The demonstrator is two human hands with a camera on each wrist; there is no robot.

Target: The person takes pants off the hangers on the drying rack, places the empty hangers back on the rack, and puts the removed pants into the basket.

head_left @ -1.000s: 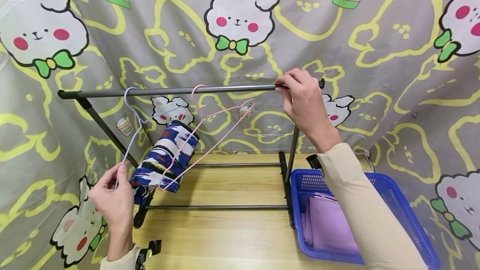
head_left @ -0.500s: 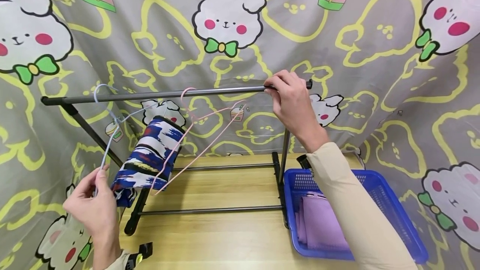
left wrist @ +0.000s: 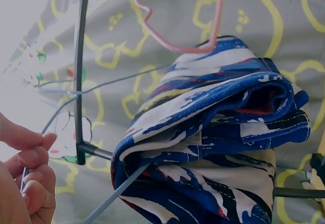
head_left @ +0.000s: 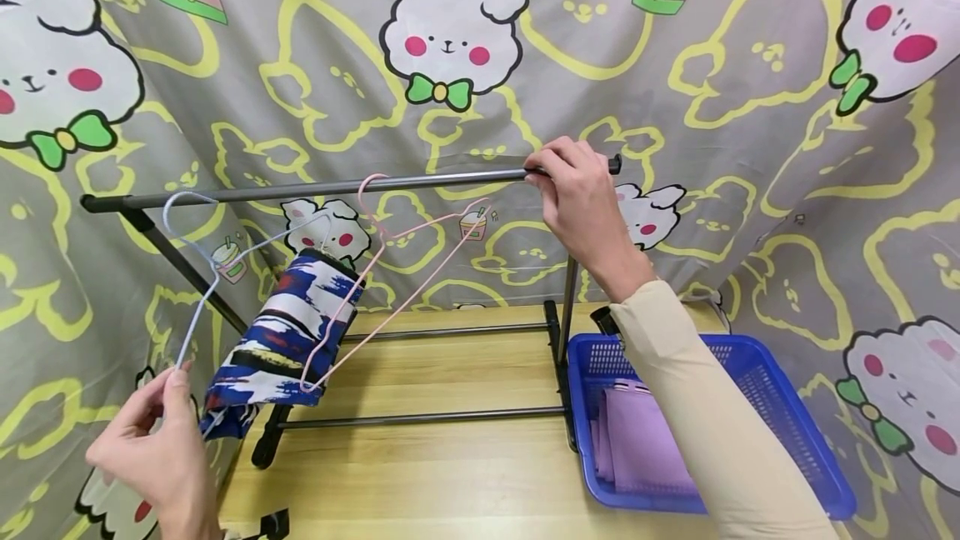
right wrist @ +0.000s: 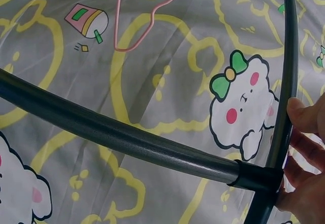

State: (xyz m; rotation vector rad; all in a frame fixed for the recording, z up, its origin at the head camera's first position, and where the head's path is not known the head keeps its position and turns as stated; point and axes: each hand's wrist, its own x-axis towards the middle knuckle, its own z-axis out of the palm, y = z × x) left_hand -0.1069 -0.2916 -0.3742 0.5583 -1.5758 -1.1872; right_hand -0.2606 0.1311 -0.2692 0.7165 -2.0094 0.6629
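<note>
My left hand point(head_left: 161, 448) pinches the near shoulder of a light blue clothes hanger point(head_left: 197, 325). Over that hanger's lower bar is draped a folded garment point(head_left: 283, 344) in blue, white, black and red; the left wrist view shows its thick folds point(left wrist: 213, 127). The hanger's hook point(head_left: 168, 215) appears in front of the rack's dark rail point(head_left: 450, 179), near its left end. At the rail's right end, my right hand point(head_left: 585, 207) grips it with fingers curled over the top. A pink hanger point(head_left: 420, 227) with nothing on it hangs mid-rail, its lower corner overlapping the garment in the head view.
The rack stands on a wooden table point(head_left: 450, 473), with two low crossbars point(head_left: 427, 419) near the surface. To the right is a blue plastic basket point(head_left: 813, 432) holding a folded purple cloth point(head_left: 648, 448). A grey cartoon-printed curtain point(head_left: 570, 48) surrounds the back and sides.
My left hand has moved left and down with the blue hanger and garment. The hook has dropped from above the rail to in front of it. My right hand still holds the rail.
</note>
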